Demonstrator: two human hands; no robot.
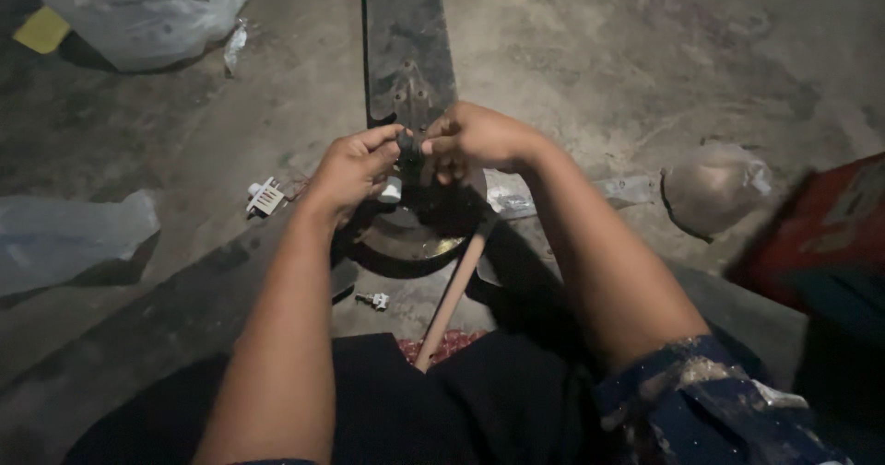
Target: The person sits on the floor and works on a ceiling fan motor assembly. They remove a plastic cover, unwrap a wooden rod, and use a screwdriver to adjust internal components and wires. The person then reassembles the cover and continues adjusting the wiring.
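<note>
The left hand (pixel 353 165) and the right hand (pixel 475 141) met over a small dark part (pixel 406 149), the fingertips of both pinching it from either side, so that it sat right between the two thumbs and just above a round metal dish (pixel 415 236) (what lay in the dish was too dark to tell). Beyond the fingers a long dark blade (pixel 406 32) ran away across the floor, and a wooden stick (pixel 454 292) slanted back under the right wrist. Left of the left knuckles lay a small white plug (pixel 265 197), and further off a clear plastic bag (pixel 138 13) sat bunched, its contents unclear.
</note>
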